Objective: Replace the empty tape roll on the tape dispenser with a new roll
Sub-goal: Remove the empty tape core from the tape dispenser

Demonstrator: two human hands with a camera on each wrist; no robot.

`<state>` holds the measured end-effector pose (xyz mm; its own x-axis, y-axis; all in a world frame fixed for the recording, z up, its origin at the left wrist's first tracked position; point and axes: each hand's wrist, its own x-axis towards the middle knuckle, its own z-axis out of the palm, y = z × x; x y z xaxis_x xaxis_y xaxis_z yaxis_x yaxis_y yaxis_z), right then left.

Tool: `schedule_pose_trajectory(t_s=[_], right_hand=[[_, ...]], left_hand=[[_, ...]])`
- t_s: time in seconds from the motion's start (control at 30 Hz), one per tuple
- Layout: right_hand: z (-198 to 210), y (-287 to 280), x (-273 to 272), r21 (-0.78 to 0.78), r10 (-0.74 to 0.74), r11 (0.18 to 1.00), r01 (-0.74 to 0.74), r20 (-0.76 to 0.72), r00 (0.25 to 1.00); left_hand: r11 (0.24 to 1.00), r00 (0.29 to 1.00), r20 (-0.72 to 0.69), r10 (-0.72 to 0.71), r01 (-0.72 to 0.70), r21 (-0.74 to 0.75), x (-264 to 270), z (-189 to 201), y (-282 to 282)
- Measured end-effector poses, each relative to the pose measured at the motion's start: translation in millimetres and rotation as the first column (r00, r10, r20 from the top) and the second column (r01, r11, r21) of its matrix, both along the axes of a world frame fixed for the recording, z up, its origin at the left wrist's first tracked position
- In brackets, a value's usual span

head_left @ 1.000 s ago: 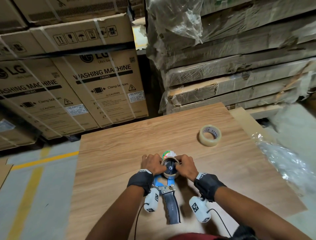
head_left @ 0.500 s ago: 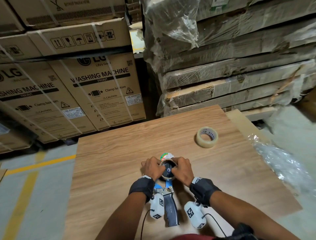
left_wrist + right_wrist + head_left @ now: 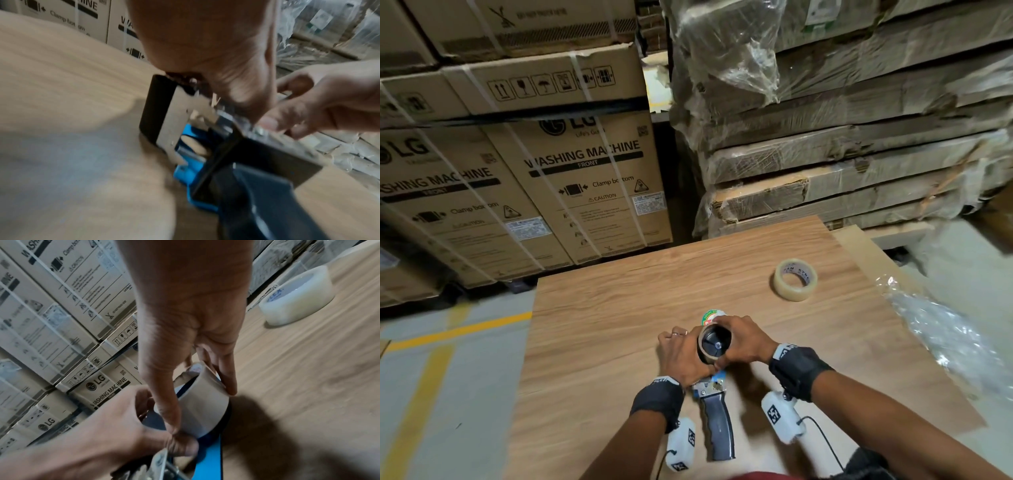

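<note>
- Right now the right hand point(image 3: 739, 337) is the working grip: its thumb and fingers point(image 3: 228, 379) curl round the outside of the empty core point(image 3: 202, 404), a bare brown cardboard ring with no tape left on it.
- The left hand point(image 3: 681, 356) sits on the other side of the core, fingers curled against it and the dispenser point(image 3: 717, 425) frame beneath; whether it pinches the core or only steadies the frame I cannot tell.
- The core sits over the dispenser's black hub point(image 3: 714, 342), and its open end faces up toward the head camera, so its axis runs roughly upright from the counter point(image 3: 602, 342). By my reading, the next move is a straight pull up along that axis.
- The dispenser lies on its side, handle pointing back toward the person, blue body point(image 3: 191, 172) flat on the counter.
- The new roll point(image 3: 795, 279) lies flat on the counter, well apart from the dispenser, beyond it and to the right.
- That puts the right hand nearer the roll, so it is the likelier one to fetch it while the left hand holds the dispenser down.
- Risk, as I judge it: a tilted pull could jam the core on the hub.
</note>
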<state>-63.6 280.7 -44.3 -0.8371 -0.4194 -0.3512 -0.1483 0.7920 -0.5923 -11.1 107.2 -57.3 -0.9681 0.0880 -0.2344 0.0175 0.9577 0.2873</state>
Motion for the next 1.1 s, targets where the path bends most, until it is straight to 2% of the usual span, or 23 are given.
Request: schedule_pose_trajectory(t_s=[0.1, 0.2, 0.3, 0.43, 0.67, 0.87, 1.1], right_hand=[[0.2, 1.8, -3.1, -0.027, -0.028, 0.999, 0.028, 0.017, 0.999], [-0.6, 3.6, 0.1, -0.047, -0.045, 0.998, 0.045, -0.008, 0.999], [-2.5, 5.9, 8.3, -0.092, -0.003, 0.996, -0.003, -0.065, 0.998], [-0.3, 8.1, 15.9, -0.141, -0.012, 0.99, -0.005, -0.122, 0.993], [11.5, 13.4, 5.4, -0.178, -0.048, 0.983, 0.043, -0.02, 0.999], [8.8, 14.1, 14.5, -0.241, -0.02, 0.971, 0.0, -0.08, 0.997], [17.2, 17.2, 1.6, -0.264, -0.055, 0.963, 0.058, 0.017, 0.998]], left_hand=[[1.0, 0.995, -0.102, 0.005, -0.006, -0.007, 4.4, -5.3, 2.4], [1.0, 0.989, -0.147, 0.017, -0.016, 0.005, 4.6, -4.0, 5.2], [0.998, 0.983, -0.18, 0.048, -0.04, 0.047, 5.9, -5.9, 6.1], [0.994, 0.978, -0.191, 0.079, -0.063, 0.085, 6.4, -15.3, 5.9], [0.995, 0.987, -0.13, 0.097, -0.096, 0.016, 2.9, -14.6, 9.7], [0.993, 0.976, -0.186, 0.116, -0.114, 0.026, 3.9, -17.5, 9.5], [0.989, 0.983, -0.128, 0.135, -0.142, -0.044, 1.5, -16.6, 12.1]])
